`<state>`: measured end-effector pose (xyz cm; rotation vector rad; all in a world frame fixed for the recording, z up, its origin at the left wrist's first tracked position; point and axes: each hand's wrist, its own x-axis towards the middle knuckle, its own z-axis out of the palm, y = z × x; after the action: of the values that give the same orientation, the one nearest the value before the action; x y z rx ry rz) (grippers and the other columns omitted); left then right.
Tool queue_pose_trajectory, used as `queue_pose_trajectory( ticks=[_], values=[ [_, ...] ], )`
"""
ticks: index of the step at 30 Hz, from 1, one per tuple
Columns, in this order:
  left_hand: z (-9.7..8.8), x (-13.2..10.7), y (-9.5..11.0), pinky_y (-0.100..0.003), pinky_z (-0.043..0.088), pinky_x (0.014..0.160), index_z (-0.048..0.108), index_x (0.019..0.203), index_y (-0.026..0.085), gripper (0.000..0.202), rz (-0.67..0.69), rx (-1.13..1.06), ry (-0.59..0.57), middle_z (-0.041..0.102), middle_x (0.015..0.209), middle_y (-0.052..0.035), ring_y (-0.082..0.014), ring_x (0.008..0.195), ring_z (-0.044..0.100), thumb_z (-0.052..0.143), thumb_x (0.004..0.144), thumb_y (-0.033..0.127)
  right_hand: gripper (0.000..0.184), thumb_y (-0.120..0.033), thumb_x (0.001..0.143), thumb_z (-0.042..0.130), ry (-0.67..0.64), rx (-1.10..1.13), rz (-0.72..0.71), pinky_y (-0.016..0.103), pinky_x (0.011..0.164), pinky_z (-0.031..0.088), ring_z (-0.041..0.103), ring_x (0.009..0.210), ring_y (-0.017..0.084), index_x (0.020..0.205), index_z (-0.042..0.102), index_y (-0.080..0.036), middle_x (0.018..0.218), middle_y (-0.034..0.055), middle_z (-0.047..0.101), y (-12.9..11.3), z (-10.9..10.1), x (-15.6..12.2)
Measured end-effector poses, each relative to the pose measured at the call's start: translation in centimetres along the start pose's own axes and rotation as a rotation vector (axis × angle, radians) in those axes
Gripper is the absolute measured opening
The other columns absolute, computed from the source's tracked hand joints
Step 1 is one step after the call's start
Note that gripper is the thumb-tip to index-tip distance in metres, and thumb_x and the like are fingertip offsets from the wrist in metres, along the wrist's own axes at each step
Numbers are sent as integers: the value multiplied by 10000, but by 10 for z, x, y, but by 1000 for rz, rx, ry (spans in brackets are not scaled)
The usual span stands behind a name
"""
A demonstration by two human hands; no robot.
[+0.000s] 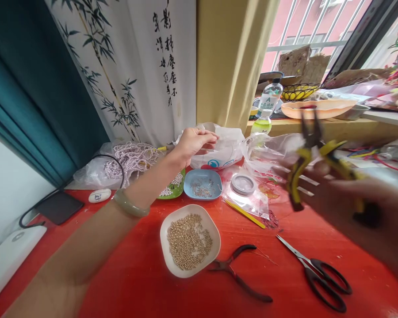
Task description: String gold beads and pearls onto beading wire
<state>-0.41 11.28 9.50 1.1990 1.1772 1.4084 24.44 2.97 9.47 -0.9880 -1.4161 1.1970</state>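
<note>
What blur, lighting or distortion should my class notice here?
Head view throughout: blur smears the right hand and its yellow-handled metal pliers; daylight brightens the window with pale metal bars; light catches folds of the mustard-yellow fabric curtain; wide-angle distortion seems to stretch the left forearm; the steel scissors with black handles look sharper.

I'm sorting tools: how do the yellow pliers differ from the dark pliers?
The yellow pliers are raised in the right hand; the dark pliers lie on the red table. The yellow pliers' handles are yellow and black; the dark pliers' are black with red. Both have spread handles.
</note>
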Motion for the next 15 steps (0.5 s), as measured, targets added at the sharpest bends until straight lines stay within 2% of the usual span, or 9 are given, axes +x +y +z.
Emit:
queue_pose_trajectory(
  ticks=[2, 4, 7, 9, 12, 15],
  values=[
    [3, -6, -2, -253, 408, 549, 669, 598, 126, 44, -13, -5, -36, 632, 609, -72, -125, 550, 568, 654, 607, 85, 69, -225, 614, 586, -75, 162, 236, 415, 882, 431, 570, 971, 304, 680, 605, -237, 919, 70, 652, 7, 21, -10],
    [5, -12, -6, -244, 415, 549, 665, 610, 124, 59, -34, -57, -70, 634, 603, -68, -121, 544, 571, 657, 607, 66, 61, -204, 627, 574, -178, 275, 327, 387, 911, 404, 565, 983, 272, 684, 591, -220, 946, 46, 644, 19, 36, -15],
    [5, -20, -13, -251, 436, 575, 649, 642, 100, 103, -56, -176, -78, 639, 603, -78, -125, 536, 584, 682, 579, 25, 67, -169, 664, 529, -236, 267, 323, 359, 908, 391, 535, 1019, 241, 707, 565, -206, 971, 37, 623, 36, 44, -14],
    [6, -23, -18, -266, 449, 591, 629, 658, 96, 136, -65, -222, -72, 641, 602, -85, -134, 532, 594, 699, 568, 22, 59, -174, 678, 502, -256, 201, 299, 364, 851, 421, 542, 986, 245, 710, 542, -202, 881, 47, 623, 44, 46, -11],
    [7, -28, -24, -286, 460, 583, 585, 658, 110, 171, -86, -233, -90, 644, 593, -87, -148, 515, 601, 714, 567, 43, 33, -195, 687, 477, -283, 119, 252, 363, 765, 446, 567, 892, 245, 699, 506, -204, 720, 37, 585, 49, 49, -6],
    [10, -32, -27, -285, 458, 569, 551, 647, 121, 200, -119, -233, -129, 642, 583, -81, -153, 514, 606, 710, 567, 29, 51, -198, 693, 460, -274, 45, 205, 348, 735, 451, 572, 849, 229, 726, 498, -205, 725, 33, 562, 50, 51, -2]
  ],
)
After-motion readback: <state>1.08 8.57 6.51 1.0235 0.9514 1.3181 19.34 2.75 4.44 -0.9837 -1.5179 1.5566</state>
